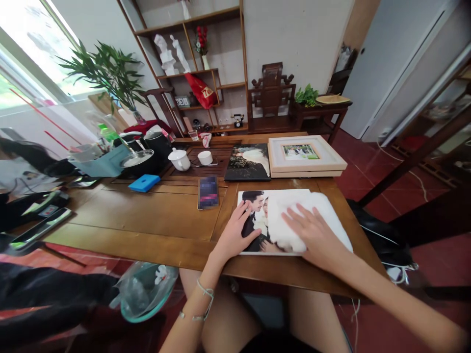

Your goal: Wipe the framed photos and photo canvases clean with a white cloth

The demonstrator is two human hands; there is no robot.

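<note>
A photo panel (251, 246) with a white border and a couple printed on it lies flat near the table's front edge. My left hand (236, 230) rests on its left part, fingers spread over the printed picture. Over the panel's right part lies a soft white cloth (329, 215), reaching past the panel's right side. My right hand (309, 230) presses flat on this cloth with its fingers apart, slightly blurred. The cloth and my right hand hide much of the panel's right half.
Behind the panel are a dark photo print (235, 169) and light wooden frames (309, 169). A phone (208, 193), a blue box (144, 183) and a white teapot (179, 160) stand leftward. A lined bin (147, 299) is below the table; another person's dark-clothed leg (47, 289) is at left.
</note>
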